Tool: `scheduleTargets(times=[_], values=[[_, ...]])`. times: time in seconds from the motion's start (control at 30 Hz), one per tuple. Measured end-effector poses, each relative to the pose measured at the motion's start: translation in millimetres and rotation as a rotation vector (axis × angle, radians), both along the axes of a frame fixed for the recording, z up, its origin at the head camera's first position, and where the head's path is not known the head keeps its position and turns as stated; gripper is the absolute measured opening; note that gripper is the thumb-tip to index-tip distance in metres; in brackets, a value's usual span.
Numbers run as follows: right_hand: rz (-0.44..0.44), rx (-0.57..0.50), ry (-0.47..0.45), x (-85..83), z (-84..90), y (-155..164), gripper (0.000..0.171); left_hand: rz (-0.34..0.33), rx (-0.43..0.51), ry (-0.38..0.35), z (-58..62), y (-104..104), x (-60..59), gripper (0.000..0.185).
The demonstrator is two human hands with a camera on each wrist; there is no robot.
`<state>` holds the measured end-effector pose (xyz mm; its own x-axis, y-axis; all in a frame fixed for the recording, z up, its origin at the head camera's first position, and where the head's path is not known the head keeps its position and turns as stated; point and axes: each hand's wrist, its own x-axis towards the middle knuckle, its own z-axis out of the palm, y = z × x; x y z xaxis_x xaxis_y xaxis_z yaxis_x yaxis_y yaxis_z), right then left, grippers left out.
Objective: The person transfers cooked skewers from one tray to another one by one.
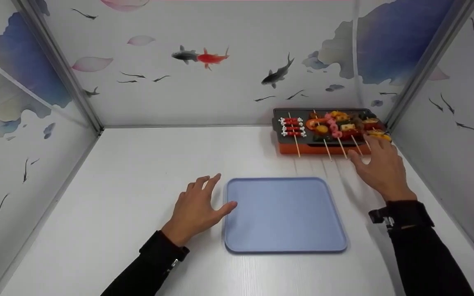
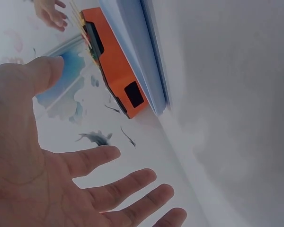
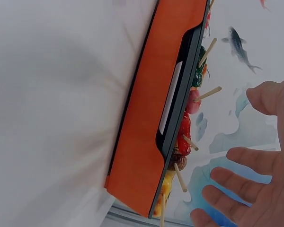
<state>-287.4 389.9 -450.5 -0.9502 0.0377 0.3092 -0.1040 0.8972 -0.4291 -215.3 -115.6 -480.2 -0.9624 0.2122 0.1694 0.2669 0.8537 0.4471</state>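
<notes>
An orange grill point(image 1: 323, 149) with a dark top point(image 1: 286, 113) stands at the back right of the white table, loaded with several food skewers point(image 1: 335, 125) whose sticks point toward me. My right hand point(image 1: 379, 166) hovers open just in front of the grill's right end, fingers spread near the stick ends, holding nothing. In the right wrist view the grill point(image 3: 151, 127) stands edge-on with skewer sticks point(image 3: 209, 93) poking out toward my open right hand point(image 3: 255, 184). My left hand point(image 1: 198, 205) rests open on the table, its thumb at the left edge of a blue tray point(image 1: 284, 213).
Fish-patterned walls enclose the table on three sides, the right wall close behind the grill. The left wrist view shows my spread left hand point(image 2: 61, 179), the blue tray's edge point(image 2: 142, 47) and the grill point(image 2: 116, 71) beyond it.
</notes>
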Motion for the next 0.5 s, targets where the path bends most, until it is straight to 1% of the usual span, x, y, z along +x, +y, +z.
scheduleTargets(times=[0.3, 0.5], values=[[-0.052, -0.02, -0.047, -6.4, -1.3, 17.4, 0.083, -0.015, 0.012, -0.008, -3.7, 5.0, 2.2, 0.09], [-0.073, -0.027, -0.039, -7.7, -1.5, 26.7, 0.083, -0.026, 0.018, -0.002, -5.5, 8.6, 1.7, 0.088]])
